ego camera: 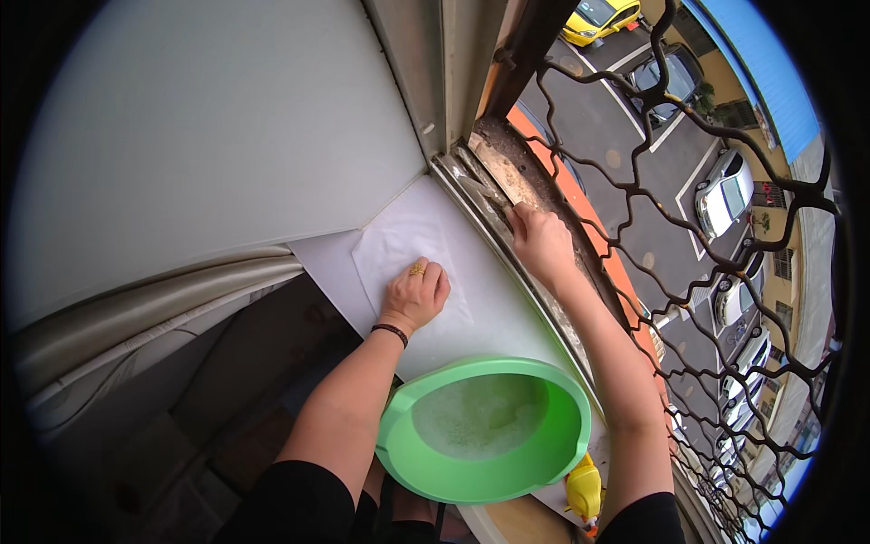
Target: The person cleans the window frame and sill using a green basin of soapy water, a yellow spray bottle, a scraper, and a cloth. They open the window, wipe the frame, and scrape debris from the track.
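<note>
My left hand (416, 294), fingers curled, rests on a thin white cloth (401, 238) spread over the white windowsill (499, 299). Whether its fingers pinch the cloth is hidden. A gold-coloured ring and a dark bracelet are on this hand and wrist. Over the sliding window's metal track (489, 234), my right hand (544, 241) grips a thin flat-bladed tool (479, 188). Its blade points away from me along the dirty track; the handle is hidden in my fingers. Nearer to me, a green plastic basin (486, 476) holds cloudy, sudsy water (469, 415).
A yellow plastic bottle (583, 486) stands beside the basin. Dark metal security bars (632, 187) enclose the window's outer side, with parked cars (726, 194) far below. A pale panel (224, 122) and gathered curtain fabric (156, 299) are on the left.
</note>
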`<control>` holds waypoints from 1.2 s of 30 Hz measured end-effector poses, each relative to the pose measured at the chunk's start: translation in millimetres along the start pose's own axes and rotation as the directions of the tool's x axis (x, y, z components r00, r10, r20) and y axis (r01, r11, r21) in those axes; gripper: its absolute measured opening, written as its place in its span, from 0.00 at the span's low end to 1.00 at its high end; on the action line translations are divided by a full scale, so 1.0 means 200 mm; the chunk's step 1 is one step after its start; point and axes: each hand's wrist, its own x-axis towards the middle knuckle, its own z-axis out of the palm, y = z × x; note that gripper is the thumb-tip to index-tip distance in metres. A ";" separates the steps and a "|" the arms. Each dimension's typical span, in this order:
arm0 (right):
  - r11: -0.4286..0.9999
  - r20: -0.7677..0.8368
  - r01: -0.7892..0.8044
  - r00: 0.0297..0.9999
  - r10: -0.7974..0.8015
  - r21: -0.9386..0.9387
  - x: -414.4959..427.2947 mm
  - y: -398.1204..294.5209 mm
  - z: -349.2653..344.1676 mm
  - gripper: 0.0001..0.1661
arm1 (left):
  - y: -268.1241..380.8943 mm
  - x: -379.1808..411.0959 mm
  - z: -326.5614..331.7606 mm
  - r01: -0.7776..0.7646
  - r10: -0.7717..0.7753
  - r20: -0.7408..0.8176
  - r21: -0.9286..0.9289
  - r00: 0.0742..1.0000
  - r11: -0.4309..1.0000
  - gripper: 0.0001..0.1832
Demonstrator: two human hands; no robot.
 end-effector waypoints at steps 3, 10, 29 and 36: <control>1.000 -0.022 0.007 1.000 -0.007 0.008 0.01 0.02 0.04 0.13 | 0.00 0.00 0.00 0.005 -0.005 0.007 0.001 1.000 1.000 0.07; 0.999 -0.125 0.033 0.991 -0.037 -0.030 0.12 -0.14 0.16 0.06 | 0.00 0.00 0.01 0.000 0.001 0.023 -0.006 1.000 1.000 0.07; 0.987 -0.127 -0.116 0.983 0.130 0.111 0.09 -0.20 0.11 0.15 | 0.02 0.01 0.00 0.002 -0.002 0.027 -0.004 1.000 1.000 0.06; 0.997 -0.054 -0.073 0.996 0.075 0.031 -0.12 0.03 0.02 0.19 | -0.01 -0.01 0.00 0.013 -0.013 0.014 -0.002 1.000 1.000 0.07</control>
